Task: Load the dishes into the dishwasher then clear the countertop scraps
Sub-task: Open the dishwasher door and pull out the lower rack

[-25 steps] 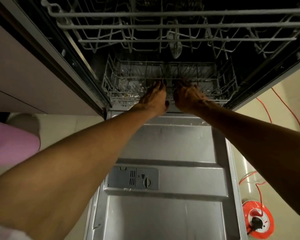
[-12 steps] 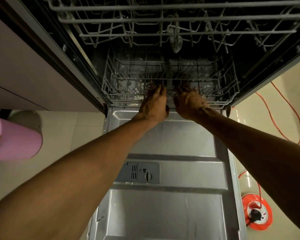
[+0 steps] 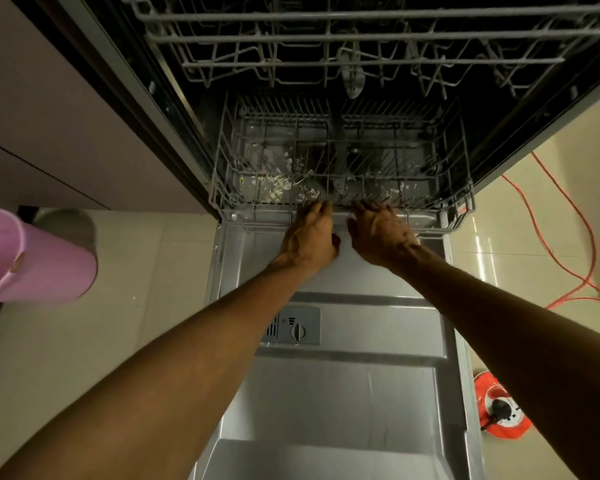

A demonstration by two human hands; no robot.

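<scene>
Where the fingers of the left hand (image 3: 309, 237) and the right hand (image 3: 381, 233) curl over its front rim, the lower rack (image 3: 465, 188) is gripped by both hands side by side. The rack sits at the mouth of the dishwasher (image 3: 201, 98), above the lowered door (image 3: 361, 393), with pale scraps (image 3: 278, 188) beneath its wires.

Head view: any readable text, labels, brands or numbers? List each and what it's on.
No readable text anywhere in this view.
Detergent dispenser on the open dishwasher door: small bar marks beside its dial, not letters or digits that can be read.
Orange cable reel: no legible label.
Pink bin: no print visible.
Lower rack, gripped by both hands: no markings.
</scene>
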